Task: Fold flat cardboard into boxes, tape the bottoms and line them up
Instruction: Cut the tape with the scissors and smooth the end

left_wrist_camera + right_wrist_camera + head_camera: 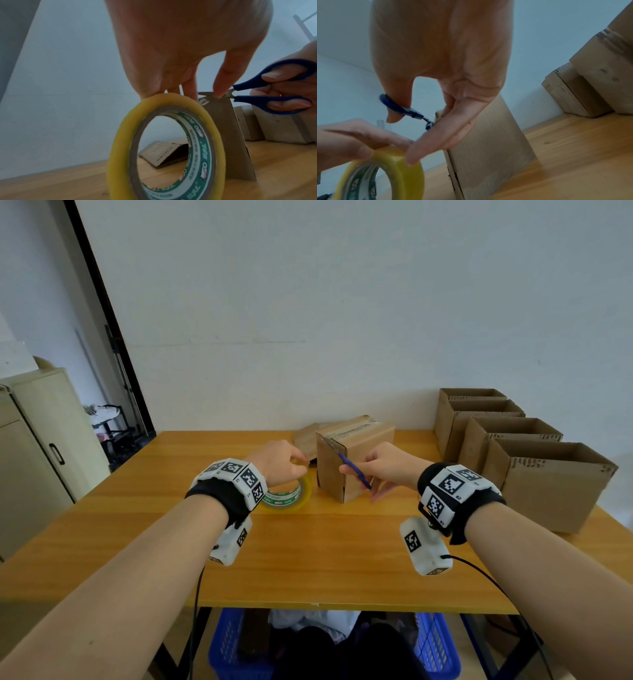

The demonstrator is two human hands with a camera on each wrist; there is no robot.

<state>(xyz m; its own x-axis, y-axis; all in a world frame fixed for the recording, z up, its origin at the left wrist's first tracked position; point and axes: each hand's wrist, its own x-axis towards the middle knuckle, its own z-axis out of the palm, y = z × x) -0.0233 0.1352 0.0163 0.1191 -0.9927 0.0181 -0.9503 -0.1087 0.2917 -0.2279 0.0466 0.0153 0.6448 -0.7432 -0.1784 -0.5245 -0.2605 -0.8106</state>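
Centre of the head view: my left hand (279,462) grips the top of the yellow tape roll (291,496), which stands on edge on the wooden desk (308,556). Left wrist view: fingers curled over the rim, green-printed core facing the camera. My right hand (387,465) holds blue-handled scissors (354,470), thumb and fingers through the loops; the blades sit at the top near edge of the cardboard box (356,460), beside my left fingertips. I cannot tell whether the blades are closed. The box stands mid-frame, just right of the roll, a tape strip along its upper face. Behind it, toward the wall, lies a flat cardboard piece (306,436). On the right of the frame, four open boxes (507,436) stand in a row from the wall toward me. Lower centre, blue baskets (236,645) sit under the desk.
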